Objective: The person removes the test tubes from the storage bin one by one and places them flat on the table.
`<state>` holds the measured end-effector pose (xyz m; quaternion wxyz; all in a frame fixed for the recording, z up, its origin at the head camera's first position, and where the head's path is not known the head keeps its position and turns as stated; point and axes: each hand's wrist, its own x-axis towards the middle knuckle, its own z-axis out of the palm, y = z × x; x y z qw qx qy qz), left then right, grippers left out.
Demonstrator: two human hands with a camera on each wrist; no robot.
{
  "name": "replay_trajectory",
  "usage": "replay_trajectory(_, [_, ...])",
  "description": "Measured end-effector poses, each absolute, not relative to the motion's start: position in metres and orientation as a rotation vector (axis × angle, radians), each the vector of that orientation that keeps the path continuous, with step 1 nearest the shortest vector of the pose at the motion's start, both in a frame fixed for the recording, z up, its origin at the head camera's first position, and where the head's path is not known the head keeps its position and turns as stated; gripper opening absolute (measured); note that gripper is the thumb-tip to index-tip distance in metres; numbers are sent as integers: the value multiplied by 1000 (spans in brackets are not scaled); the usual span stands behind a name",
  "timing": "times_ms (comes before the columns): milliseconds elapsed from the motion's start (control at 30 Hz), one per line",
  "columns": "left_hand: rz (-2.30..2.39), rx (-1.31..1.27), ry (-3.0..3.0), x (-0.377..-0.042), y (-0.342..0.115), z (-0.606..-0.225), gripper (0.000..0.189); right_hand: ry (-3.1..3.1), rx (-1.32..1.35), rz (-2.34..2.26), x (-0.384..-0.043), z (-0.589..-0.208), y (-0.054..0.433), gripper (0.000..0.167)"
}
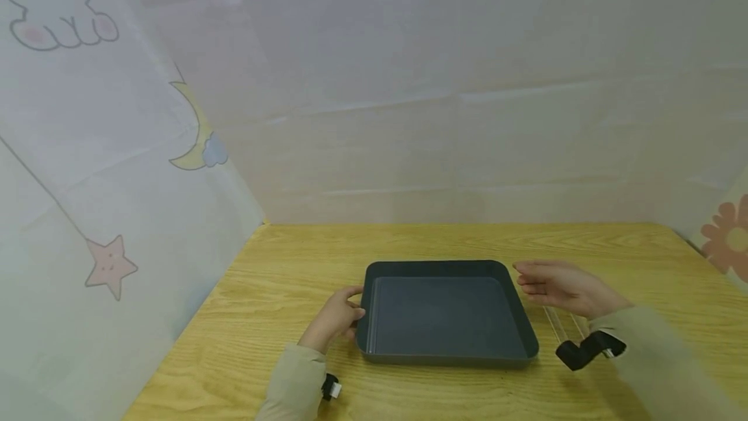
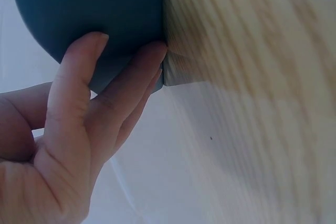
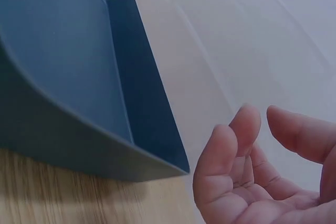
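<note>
A dark grey rectangular baking tray (image 1: 447, 317) with raised walls lies on the wooden table. My left hand (image 1: 334, 318) is at its left side. In the left wrist view, fingertips of the left hand (image 2: 73, 114) touch the outer wall of the tray (image 2: 100, 3), one low down by the table. My right hand (image 1: 558, 286) is held just off the tray's right side. The right wrist view has this right hand (image 3: 257, 182) apart from the tray corner (image 3: 152, 169), its fingers loosely bent with nothing between them.
The wooden table (image 1: 280, 291) meets a pale cloth backdrop (image 1: 362, 148) behind and at the left. Printed stars, a moon and a flower mark the cloth. Black wrist straps (image 1: 590, 348) sit at both sleeves.
</note>
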<state>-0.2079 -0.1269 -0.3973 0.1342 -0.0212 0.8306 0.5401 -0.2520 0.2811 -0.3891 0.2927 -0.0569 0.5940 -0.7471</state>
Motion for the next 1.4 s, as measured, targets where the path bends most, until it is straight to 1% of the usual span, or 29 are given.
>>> replay_trajectory(67, [1570, -59, 2404, -207, -127, -397, 51, 1589, -161, -1991, -252, -390, 276, 24])
replay_trajectory(233, [1574, -62, 2395, -207, -127, -397, 52, 1567, -198, -1996, -253, -392, 265, 13])
replay_trajectory(400, [1563, -79, 2401, -207, -126, -396, 53, 1547, -176, -1995, -253, -391, 254, 16])
replay_trajectory(733, [1566, -86, 2397, -208, -126, -396, 52, 1509, -227, -2023, -252, -390, 241, 20])
replay_trajectory(1400, [1567, -82, 2395, -208, -126, -396, 52, 1496, -210, -1980, -256, -398, 217, 17])
